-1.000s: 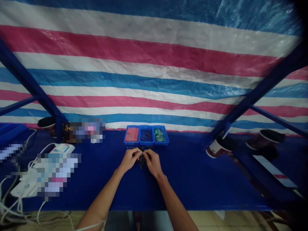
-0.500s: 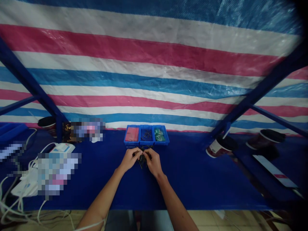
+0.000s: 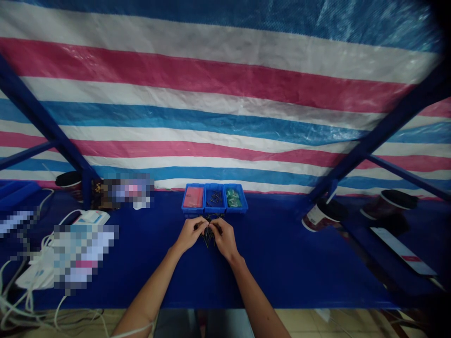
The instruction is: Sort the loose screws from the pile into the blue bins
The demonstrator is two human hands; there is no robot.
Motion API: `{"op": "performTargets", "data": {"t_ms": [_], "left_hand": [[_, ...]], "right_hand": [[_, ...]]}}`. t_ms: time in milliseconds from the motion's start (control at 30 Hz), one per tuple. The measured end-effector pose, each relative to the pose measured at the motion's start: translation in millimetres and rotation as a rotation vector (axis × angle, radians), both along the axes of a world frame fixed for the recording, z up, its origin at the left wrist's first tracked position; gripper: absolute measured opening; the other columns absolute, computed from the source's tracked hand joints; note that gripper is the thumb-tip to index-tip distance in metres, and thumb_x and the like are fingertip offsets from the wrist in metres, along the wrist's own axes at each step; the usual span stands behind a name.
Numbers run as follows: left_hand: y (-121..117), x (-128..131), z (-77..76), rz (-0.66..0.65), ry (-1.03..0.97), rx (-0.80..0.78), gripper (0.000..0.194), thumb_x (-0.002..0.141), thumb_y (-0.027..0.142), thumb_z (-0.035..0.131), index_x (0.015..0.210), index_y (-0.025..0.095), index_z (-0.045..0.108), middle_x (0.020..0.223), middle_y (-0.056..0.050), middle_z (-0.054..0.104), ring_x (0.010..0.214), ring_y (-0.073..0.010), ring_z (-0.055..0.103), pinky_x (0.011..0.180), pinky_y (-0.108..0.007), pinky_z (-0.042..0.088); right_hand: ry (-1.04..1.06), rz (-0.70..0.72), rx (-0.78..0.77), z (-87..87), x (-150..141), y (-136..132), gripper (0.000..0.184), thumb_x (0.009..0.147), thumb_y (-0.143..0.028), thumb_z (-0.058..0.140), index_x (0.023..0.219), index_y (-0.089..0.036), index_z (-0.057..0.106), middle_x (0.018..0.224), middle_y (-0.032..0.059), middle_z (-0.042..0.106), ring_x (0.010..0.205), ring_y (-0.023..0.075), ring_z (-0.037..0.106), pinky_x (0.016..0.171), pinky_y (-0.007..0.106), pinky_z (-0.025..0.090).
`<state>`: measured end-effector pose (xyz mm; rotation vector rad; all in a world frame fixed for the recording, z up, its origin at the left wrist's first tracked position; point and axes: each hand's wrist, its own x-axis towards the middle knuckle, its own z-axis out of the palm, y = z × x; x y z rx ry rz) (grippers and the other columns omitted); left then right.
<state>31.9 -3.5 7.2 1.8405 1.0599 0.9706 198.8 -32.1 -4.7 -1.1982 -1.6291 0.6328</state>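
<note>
Dark pieces (image 3: 206, 238) heaped; left hand (image 3: 190, 231); right hand (image 3: 224, 235); both unmoved (close together)

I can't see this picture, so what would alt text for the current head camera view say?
Left hand and right hand meet fingertip to fingertip over a pile of thin dark pieces on a blue table. Just beyond stand three small blue bins, before a striped plastic sheet.

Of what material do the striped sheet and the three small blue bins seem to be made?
The striped sheet looks like glossy woven plastic: creases shine and a fine weave shows near the top. The blue bins are probably smooth, hard plastic, by their even colour and straight rims.
</note>
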Motion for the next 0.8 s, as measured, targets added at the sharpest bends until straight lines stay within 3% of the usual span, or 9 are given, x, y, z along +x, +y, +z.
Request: {"op": "performTargets", "data": {"t_ms": [800], "left_hand": [[-0.8, 0.6, 2.2, 0.006, 0.001, 0.008, 0.037, 0.096, 0.041, 0.051, 0.074, 0.015, 0.065, 0.059, 0.001, 0.059, 0.055, -0.0121, 0.051, 0.059, -0.022, 0.037]], "right_hand": [[-0.002, 0.000, -0.001, 0.0, 0.6, -0.5, 0.020, 0.097, -0.030, 0.052, 0.088, -0.020, 0.067, 0.079, 0.0027, 0.064, 0.069, 0.0167, 0.057, 0.064, 0.027, 0.041]]}}
